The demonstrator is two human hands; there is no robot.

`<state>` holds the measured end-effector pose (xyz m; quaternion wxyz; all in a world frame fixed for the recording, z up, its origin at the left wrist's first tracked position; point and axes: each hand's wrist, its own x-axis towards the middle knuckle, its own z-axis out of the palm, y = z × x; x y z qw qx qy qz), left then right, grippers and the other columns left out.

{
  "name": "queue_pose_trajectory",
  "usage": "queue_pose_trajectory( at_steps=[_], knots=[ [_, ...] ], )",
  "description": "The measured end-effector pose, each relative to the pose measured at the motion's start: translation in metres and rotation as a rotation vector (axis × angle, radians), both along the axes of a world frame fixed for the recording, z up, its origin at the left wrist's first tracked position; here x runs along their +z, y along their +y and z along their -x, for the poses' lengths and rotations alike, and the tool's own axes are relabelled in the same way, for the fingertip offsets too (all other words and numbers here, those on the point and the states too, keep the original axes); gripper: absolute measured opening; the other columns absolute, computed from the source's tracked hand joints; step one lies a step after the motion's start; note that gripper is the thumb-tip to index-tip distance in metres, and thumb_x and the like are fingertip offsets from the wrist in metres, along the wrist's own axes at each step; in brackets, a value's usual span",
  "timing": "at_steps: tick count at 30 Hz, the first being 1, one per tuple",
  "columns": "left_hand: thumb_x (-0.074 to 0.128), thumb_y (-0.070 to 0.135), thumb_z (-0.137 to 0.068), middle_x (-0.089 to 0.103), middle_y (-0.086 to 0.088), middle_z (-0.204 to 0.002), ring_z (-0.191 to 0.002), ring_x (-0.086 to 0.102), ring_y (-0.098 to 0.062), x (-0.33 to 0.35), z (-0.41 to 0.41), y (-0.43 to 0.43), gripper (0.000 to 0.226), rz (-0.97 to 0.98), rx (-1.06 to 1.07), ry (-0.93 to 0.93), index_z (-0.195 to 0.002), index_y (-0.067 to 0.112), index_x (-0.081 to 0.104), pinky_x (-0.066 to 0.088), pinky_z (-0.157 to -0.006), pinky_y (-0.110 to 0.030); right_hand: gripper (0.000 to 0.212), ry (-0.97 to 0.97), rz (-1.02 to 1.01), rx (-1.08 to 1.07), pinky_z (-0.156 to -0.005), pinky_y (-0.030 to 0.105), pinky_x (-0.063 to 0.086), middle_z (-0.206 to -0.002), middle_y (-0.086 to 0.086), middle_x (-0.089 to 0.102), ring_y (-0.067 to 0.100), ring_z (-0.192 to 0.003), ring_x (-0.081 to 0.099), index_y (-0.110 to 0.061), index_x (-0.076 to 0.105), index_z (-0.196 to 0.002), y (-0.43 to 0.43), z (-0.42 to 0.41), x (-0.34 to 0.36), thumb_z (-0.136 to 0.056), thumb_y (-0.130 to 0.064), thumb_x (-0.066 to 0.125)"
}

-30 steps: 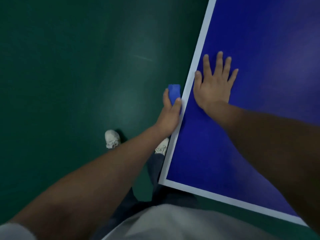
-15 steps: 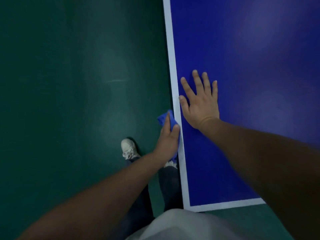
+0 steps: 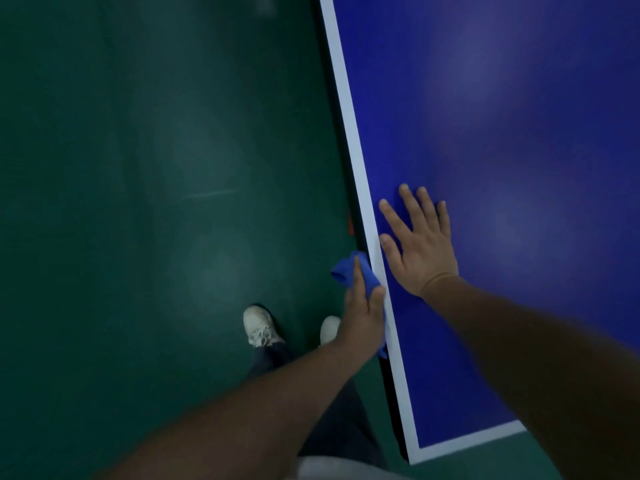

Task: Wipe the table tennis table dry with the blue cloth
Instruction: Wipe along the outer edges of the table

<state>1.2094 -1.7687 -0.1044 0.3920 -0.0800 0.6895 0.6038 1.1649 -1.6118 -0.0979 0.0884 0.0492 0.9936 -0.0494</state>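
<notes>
I note: left hand [image 3: 363, 313] grips blue cloth [image 3: 346, 271] against worktop [image 3: 485, 133] left edge, which runs straight ahead. Right hand [image 3: 422, 251] spread flat just inside that edge.

1. No legible text, label, brand, number or sign anywhere in view.
2. On the table tennis table [image 3: 519, 140]: only a plain white border line, with no lettering.
3. Just below the table's side edge: a small red mark [image 3: 350, 226], too small to read.
</notes>
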Motion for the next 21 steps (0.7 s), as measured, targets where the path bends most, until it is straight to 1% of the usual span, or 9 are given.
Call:
queue_pose_trajectory(
  at_steps=[3, 5, 6, 8, 9, 10, 12, 14, 21],
  knots=[
    [0.039, 0.032, -0.107, 0.021, -0.004, -0.155, -0.134, 0.031, -0.012, -0.004, 0.007, 0.000, 0.065, -0.003, -0.059, -0.060, -0.150, 0.046, -0.009, 0.029, -0.108, -0.028, 0.057, -0.006, -0.004, -0.005, -0.123, 0.057, 0.009, -0.168, 0.006, 0.014, 0.031, -0.155, 0.008, -0.030, 0.027, -0.158, 0.000, 0.001, 0.001, -0.104, -0.049, 0.025],
    [0.040, 0.031, -0.108, 0.017, -0.006, -0.161, -0.140, 0.029, -0.014, -0.002, 0.027, 0.001, 0.066, -0.013, -0.074, -0.044, -0.151, 0.045, -0.009, 0.026, -0.107, -0.026, 0.057, -0.006, -0.002, 0.002, -0.123, 0.057, 0.009, -0.168, 0.007, 0.014, 0.031, -0.155, 0.008, -0.030, 0.026, -0.158, 0.000, 0.002, 0.000, -0.104, -0.049, 0.025],
    [0.039, 0.030, -0.108, 0.019, -0.007, -0.161, -0.137, 0.032, -0.013, 0.001, 0.040, 0.004, 0.065, -0.005, -0.069, -0.038, -0.152, 0.044, -0.007, 0.026, -0.105, -0.024, 0.057, -0.010, 0.002, 0.005, -0.123, 0.058, 0.010, -0.168, 0.007, 0.014, 0.031, -0.155, 0.008, -0.030, 0.026, -0.158, 0.000, 0.002, 0.000, -0.104, -0.049, 0.024],
    [0.036, 0.031, -0.109, 0.027, -0.008, -0.158, -0.123, 0.038, -0.009, 0.007, 0.075, 0.014, 0.063, 0.052, -0.030, -0.037, -0.156, 0.042, -0.005, 0.029, -0.097, -0.022, 0.057, -0.014, -0.001, 0.001, -0.122, 0.058, 0.010, -0.168, 0.007, 0.014, 0.031, -0.155, 0.008, -0.031, 0.025, -0.158, 0.001, 0.002, 0.000, -0.104, -0.049, 0.023],
    [0.034, 0.032, -0.109, 0.028, -0.010, -0.157, -0.120, 0.040, -0.010, 0.010, 0.095, 0.020, 0.062, 0.082, -0.006, -0.045, -0.157, 0.042, -0.004, 0.031, -0.095, -0.024, 0.057, -0.013, -0.002, 0.000, -0.122, 0.058, 0.011, -0.168, 0.007, 0.015, 0.031, -0.155, 0.009, -0.031, 0.025, -0.158, 0.001, 0.002, 0.001, -0.104, -0.049, 0.023],
    [0.033, 0.034, -0.109, 0.027, -0.011, -0.158, -0.123, 0.042, -0.014, 0.013, 0.115, 0.025, 0.061, 0.103, 0.012, -0.052, -0.156, 0.044, -0.005, 0.034, -0.097, -0.027, 0.057, -0.009, 0.000, -0.001, -0.122, 0.058, 0.011, -0.167, 0.008, 0.015, 0.031, -0.154, 0.010, -0.030, 0.026, -0.158, 0.000, 0.002, 0.001, -0.104, -0.049, 0.024],
    [0.031, 0.038, -0.109, 0.029, -0.017, -0.157, -0.131, 0.046, -0.028, 0.017, 0.150, 0.032, 0.061, 0.123, 0.022, -0.059, -0.155, 0.049, -0.007, 0.039, -0.106, -0.039, 0.056, 0.001, 0.009, -0.006, -0.122, 0.058, 0.010, -0.167, 0.008, 0.017, 0.032, -0.154, 0.011, -0.030, 0.028, -0.157, -0.001, 0.001, 0.000, -0.104, -0.048, 0.025],
    [0.031, 0.040, -0.108, 0.033, -0.019, -0.154, -0.130, 0.048, -0.034, 0.018, 0.177, 0.034, 0.060, 0.160, 0.012, -0.056, -0.154, 0.050, -0.006, 0.040, -0.108, -0.047, 0.056, -0.006, 0.019, -0.010, -0.122, 0.058, 0.010, -0.167, 0.008, 0.017, 0.032, -0.154, 0.011, -0.030, 0.027, -0.157, -0.001, 0.001, 0.001, -0.105, -0.049, 0.024],
    [0.032, 0.044, -0.108, 0.032, -0.015, -0.156, -0.131, 0.047, -0.032, 0.016, 0.196, 0.031, 0.060, 0.139, -0.010, 0.003, -0.155, 0.049, -0.005, 0.037, -0.103, -0.040, 0.056, -0.057, 0.018, -0.018, -0.122, 0.058, 0.012, -0.168, 0.007, 0.015, 0.031, -0.155, 0.008, -0.030, 0.027, -0.158, -0.002, 0.001, 0.007, -0.105, -0.050, 0.022]
  ],
)
